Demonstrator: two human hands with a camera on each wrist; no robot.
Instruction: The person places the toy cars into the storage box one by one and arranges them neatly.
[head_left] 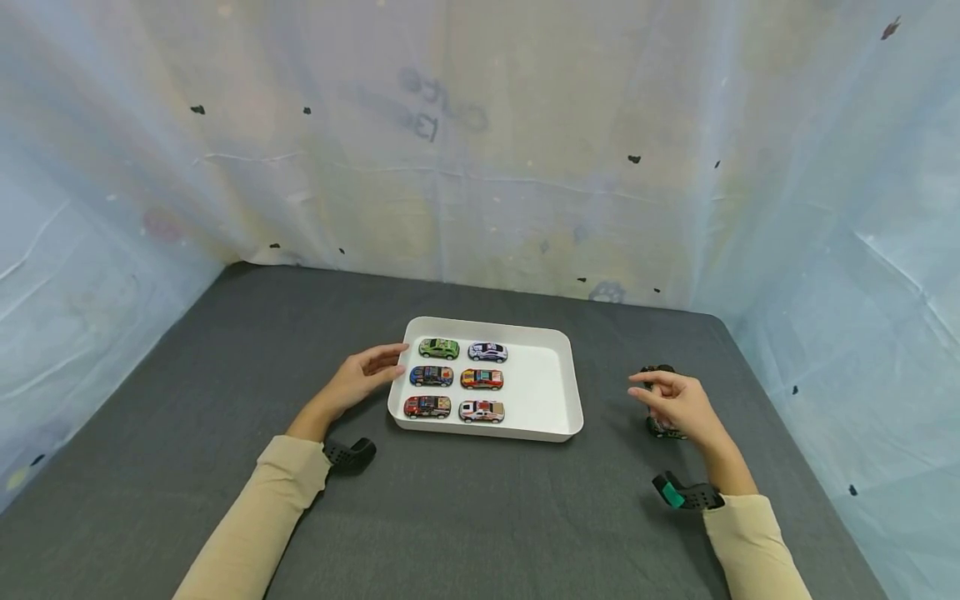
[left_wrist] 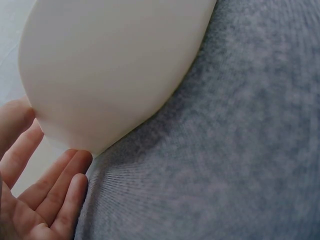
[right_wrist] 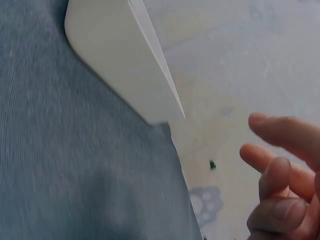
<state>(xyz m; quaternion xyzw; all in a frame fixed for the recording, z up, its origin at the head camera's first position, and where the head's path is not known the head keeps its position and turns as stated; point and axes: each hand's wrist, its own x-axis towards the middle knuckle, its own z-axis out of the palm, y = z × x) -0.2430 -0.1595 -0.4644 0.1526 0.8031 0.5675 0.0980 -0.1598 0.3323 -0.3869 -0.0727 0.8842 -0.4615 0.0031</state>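
A white tray (head_left: 536,383) holds several small toy cars in two columns at its left. They include a green car (head_left: 438,348), a purple-white car (head_left: 487,352), a blue car (head_left: 431,376), a red-yellow car (head_left: 482,379), a dark red car (head_left: 427,407) and a white-red car (head_left: 482,411). My left hand (head_left: 363,377) touches the tray's left edge with mostly straight fingers (left_wrist: 57,185). To the right of the tray, my right hand (head_left: 678,402) hovers, holding nothing, its fingers loosely bent. Beneath it, dark toy cars (head_left: 665,430) are partly hidden.
Grey cloth (head_left: 487,517) covers the table. Pale translucent sheeting (head_left: 525,167) with dark specks stands behind it and along both sides. Each wrist wears a black strap; the right strap (head_left: 693,495) has a green patch.
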